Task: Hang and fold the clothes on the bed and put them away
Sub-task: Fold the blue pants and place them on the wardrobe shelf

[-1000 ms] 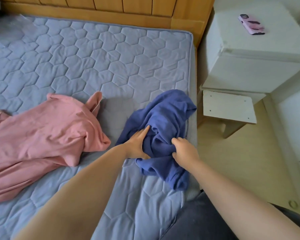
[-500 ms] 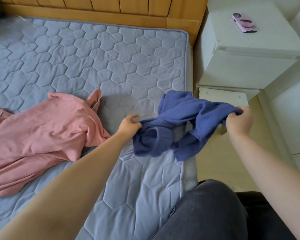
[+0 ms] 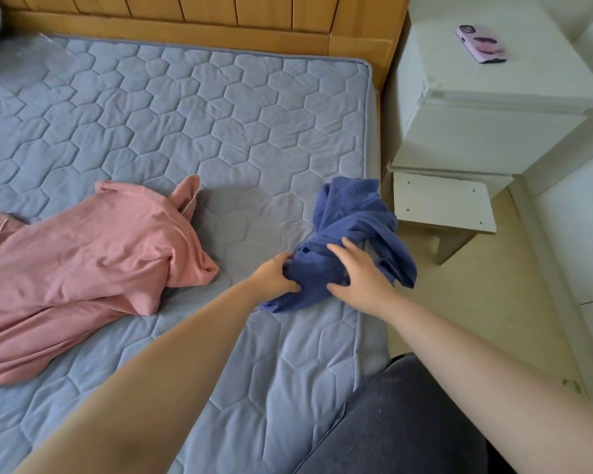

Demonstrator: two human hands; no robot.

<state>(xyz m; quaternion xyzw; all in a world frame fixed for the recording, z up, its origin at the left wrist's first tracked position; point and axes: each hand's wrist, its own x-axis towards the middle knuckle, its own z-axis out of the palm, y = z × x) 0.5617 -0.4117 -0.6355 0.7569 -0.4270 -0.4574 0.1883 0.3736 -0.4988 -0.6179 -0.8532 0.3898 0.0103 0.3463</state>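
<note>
A crumpled blue garment (image 3: 353,217) lies at the right edge of the quilted blue-grey mattress (image 3: 185,124), part of it hanging over the side. My left hand (image 3: 276,277) grips its near left end with curled fingers. My right hand (image 3: 360,277) lies on top of the cloth with fingers spread and mostly straight. A pink garment (image 3: 83,268) is spread in a loose heap on the left of the bed, apart from both hands.
A wooden headboard (image 3: 220,22) runs along the far side. Right of the bed stands a white nightstand (image 3: 486,124) with a pink phone (image 3: 481,44) on top, and a small white stool (image 3: 442,203) sits below it on the beige floor.
My right hand let go of the stretched blue cloth out over the floor and came back left onto the bundle. The garment has collapsed into a heap at the bed's edge.
</note>
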